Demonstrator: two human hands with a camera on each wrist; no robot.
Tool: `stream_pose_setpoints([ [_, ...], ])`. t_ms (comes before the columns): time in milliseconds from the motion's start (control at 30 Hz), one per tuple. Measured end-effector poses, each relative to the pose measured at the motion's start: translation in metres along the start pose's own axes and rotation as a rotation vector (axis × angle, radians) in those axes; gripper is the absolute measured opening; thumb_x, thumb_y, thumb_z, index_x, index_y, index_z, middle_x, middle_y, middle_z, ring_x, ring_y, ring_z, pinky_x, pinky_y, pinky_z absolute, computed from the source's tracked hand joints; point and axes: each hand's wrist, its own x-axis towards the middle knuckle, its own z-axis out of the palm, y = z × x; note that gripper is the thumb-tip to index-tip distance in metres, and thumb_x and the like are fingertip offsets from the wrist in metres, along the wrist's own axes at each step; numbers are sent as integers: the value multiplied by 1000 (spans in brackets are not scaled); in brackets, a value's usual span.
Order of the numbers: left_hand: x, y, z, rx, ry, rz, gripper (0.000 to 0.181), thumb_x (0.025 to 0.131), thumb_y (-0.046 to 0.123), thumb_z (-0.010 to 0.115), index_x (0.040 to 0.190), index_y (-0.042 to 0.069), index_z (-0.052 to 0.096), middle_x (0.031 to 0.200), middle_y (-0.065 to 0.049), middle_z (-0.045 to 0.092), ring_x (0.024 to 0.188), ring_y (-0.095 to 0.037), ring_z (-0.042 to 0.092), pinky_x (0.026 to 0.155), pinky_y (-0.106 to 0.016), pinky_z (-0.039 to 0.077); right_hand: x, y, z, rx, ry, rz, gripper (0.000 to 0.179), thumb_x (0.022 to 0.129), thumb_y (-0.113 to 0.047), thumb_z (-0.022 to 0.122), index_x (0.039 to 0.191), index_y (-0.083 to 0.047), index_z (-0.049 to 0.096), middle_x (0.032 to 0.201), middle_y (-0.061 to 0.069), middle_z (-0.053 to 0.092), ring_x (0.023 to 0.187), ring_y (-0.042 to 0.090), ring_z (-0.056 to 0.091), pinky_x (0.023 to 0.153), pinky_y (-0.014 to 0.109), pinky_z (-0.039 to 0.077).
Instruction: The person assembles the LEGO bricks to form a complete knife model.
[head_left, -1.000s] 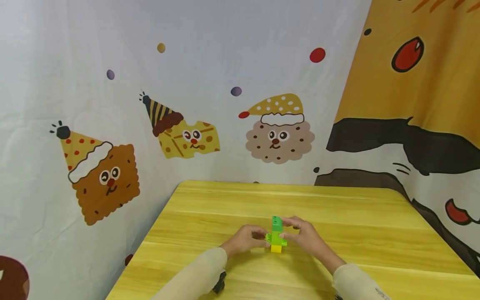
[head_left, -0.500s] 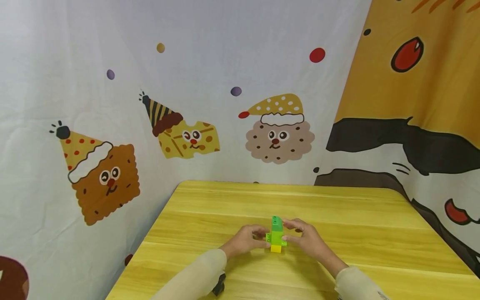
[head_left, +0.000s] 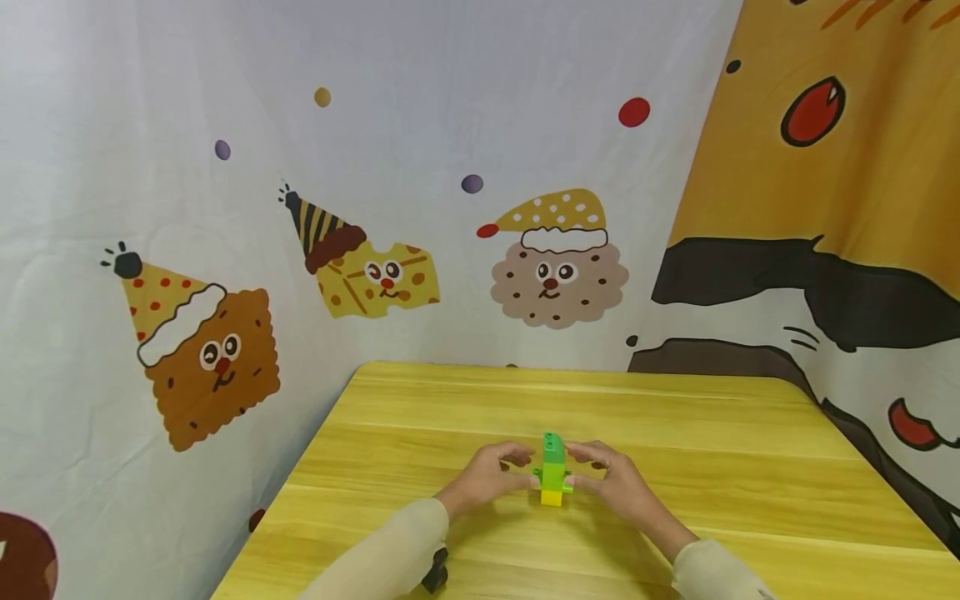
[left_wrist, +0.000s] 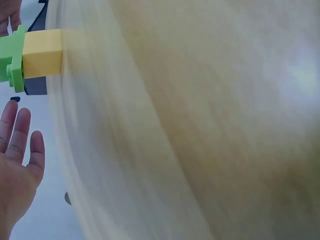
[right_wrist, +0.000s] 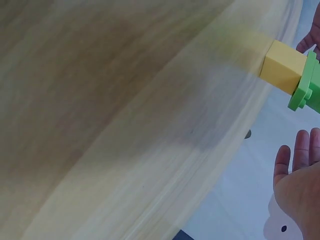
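A small tower of toy building bricks stands upright on the wooden table. Its base is a yellow brick, with a thin light-green plate jutting out on both sides just above it. Light-green and darker green bricks are stacked on top. My left hand is at the tower's left side, thumb tip right at the end of the plate. On the opposite side my right hand has its thumb at the plate's other end. Both wrist views show the outer fingers extended, with a gap between them and the bricks.
The wooden table reaches back to a white cloth printed with cartoon food figures. A black strap piece shows beneath the left sleeve.
My left hand has drawn back slightly and its fingers have spread away from the tower. The right fingers have also eased slightly away. The tower stays in place.
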Motion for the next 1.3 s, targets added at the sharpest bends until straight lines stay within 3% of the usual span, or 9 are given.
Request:
stream_pose_setpoints([
  [300,4,4,5,-24,15,21,45,90,44,73,130,26,64,117,13,64,110,-13,57,96,-39,44,3,1,1,-15,23,-12,44,84,-22,81,126,-19,69,121,8,66,110,24,60,97,54,44],
  [633,7,10,8,-44,13,22,34,92,42,70,123,29,68,112,16,65,109,-14,58,95,-40,43,6,-2,4,-5,37,-9,40,85,-23,79,124,-17,70,119,3,66,108,21,61,96,51,45],
  [1000,16,8,10,-61,51,27,36,96,41,65,128,22,65,110,13,67,104,-7,59,95,-40,44,14,-2,8,16,83,38,48,88,-18,77,134,-16,64,114,4,70,105,22,64,94,49,48],
  [1200,20,9,11,-131,85,34,37,96,36,66,130,21,61,106,6,68,98,-11,63,84,-33,53,18,-1,9,33,100,53,53,89,-13,76,139,-17,60,112,3,71,102,23,65,86,42,54],
  [1300,21,10,11,-163,89,43,35,96,31,67,129,20,61,106,4,69,97,-13,64,81,-31,54,20,0,9,41,63,48,57,89,-12,75,143,-15,56,115,5,69,106,26,65,89,44,52],
])
